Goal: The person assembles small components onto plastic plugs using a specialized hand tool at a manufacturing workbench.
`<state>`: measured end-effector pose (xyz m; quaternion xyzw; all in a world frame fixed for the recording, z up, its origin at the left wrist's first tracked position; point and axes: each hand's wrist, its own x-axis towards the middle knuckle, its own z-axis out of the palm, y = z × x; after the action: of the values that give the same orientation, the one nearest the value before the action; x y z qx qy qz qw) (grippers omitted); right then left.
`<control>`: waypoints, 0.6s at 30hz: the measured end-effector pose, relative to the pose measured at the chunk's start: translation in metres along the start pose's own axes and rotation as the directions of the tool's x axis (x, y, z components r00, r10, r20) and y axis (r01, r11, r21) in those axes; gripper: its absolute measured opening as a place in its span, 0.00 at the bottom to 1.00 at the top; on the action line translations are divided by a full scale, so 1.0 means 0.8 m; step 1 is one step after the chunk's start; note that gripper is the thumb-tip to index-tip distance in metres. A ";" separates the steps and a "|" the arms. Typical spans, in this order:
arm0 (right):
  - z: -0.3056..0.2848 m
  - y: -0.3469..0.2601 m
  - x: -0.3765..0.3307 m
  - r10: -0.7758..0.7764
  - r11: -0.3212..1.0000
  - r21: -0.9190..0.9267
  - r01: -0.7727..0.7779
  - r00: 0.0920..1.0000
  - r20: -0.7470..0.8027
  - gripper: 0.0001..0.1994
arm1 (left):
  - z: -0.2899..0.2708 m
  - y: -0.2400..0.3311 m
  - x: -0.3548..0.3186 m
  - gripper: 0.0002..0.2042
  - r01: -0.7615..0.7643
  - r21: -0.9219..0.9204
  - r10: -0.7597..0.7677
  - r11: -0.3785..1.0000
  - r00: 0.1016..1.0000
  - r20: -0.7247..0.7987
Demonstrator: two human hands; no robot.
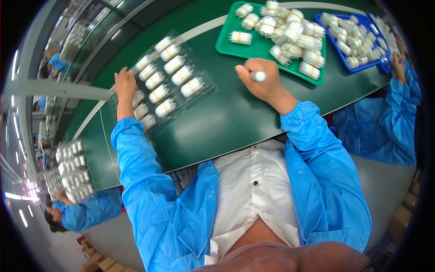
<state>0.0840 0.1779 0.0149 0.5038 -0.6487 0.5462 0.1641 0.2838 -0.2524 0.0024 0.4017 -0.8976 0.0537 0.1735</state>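
Item under inspection: white rolls (pixel 174 64), short and cylindrical, set in rows in a clear plastic tray (pixel 205 81) on the green table (pixel 217 127), to the left of the person's midline. The rolls look pale and slightly glossy, several with a narrow yellowish band around the middle and fine, bristly points at the ends. They lie on their sides, roughly parallel; those nearest the left forearm are partly covered.

Left hand (pixel 125 85): at the left edge of the clear tray, beside the rolls, fingers slightly spread. Whether its grip pinches the tray's edge cannot be told.

Right hand (pixel 266 80): above the table, between the clear tray and the green tray. Its grip is closed around a white stick (pixel 258 76), of which one round end shows; the thumb points out to the left.

Green tray (pixel 225 41): holds similar banded rolls, heaped at varying angles, with one apart toward the left. A blue tray (pixel 362 69), further right, holds more whitish pieces in a loose pile. A co-worker's blue sleeve (pixel 398 97) shows near it.
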 end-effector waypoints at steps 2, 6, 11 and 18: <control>-0.005 -0.006 0.002 0.012 1.000 -0.019 -0.012 1.000 -0.001 0.16 | -0.020 0.088 0.019 0.20 -0.188 -0.067 0.183 0.980 0.980 -0.075; -0.010 -0.007 0.001 -0.019 0.999 -0.047 0.020 1.000 0.019 0.16 | -0.054 0.304 -0.019 0.21 -0.500 -0.630 0.566 0.594 0.816 -0.113; -0.008 -0.003 0.003 -0.026 0.999 0.026 0.028 0.999 -0.044 0.16 | -0.034 0.409 -0.042 0.21 -0.562 -0.468 0.677 0.682 0.728 0.112; -0.025 0.004 -0.003 0.328 0.894 0.365 -0.260 0.935 -0.137 0.16 | -0.116 0.371 -0.101 0.19 -0.590 -0.676 0.689 0.442 0.705 -0.165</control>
<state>0.0757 0.1963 0.0188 0.3640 -0.5938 0.7156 0.0522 0.1388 0.0257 0.0730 -0.0596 -0.9430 -0.2477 0.2142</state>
